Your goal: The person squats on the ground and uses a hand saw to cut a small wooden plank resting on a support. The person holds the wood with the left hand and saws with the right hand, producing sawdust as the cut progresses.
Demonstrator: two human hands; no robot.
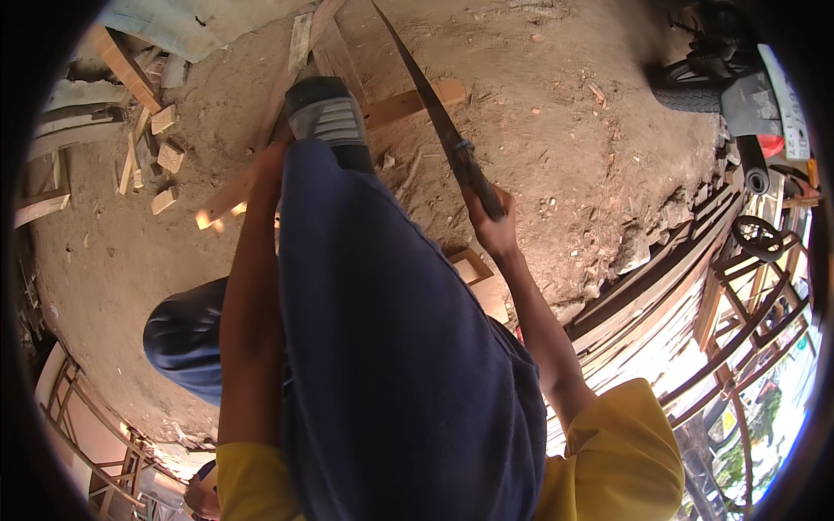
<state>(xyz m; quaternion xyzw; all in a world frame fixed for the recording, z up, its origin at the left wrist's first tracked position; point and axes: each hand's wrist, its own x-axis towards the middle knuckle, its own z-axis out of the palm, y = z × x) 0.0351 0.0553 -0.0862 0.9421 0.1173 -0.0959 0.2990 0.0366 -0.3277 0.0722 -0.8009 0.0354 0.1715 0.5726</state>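
Observation:
My right hand (493,219) is closed round the handle of a long, dark handsaw (427,91). Its tapered blade points up and away to the left, and a blue band circles it near the handle; its teeth are too fine to make out. A wooden board (404,106) lies slanting on the ground, and its near end shows at the left. My dark shoe (328,117) with grey stripes rests over the board. Beside the shoe, my left hand (271,174) reaches down at the board; my leg hides its fingers.
Several cut wood blocks (170,156) lie on the dirt at left, near planks and scrap. Another timber piece (300,43) lies beyond my shoe. A small wooden box-like piece (470,267) sits by my right forearm. Stacked boards (643,304) and a motorcycle wheel (691,97) stand at right.

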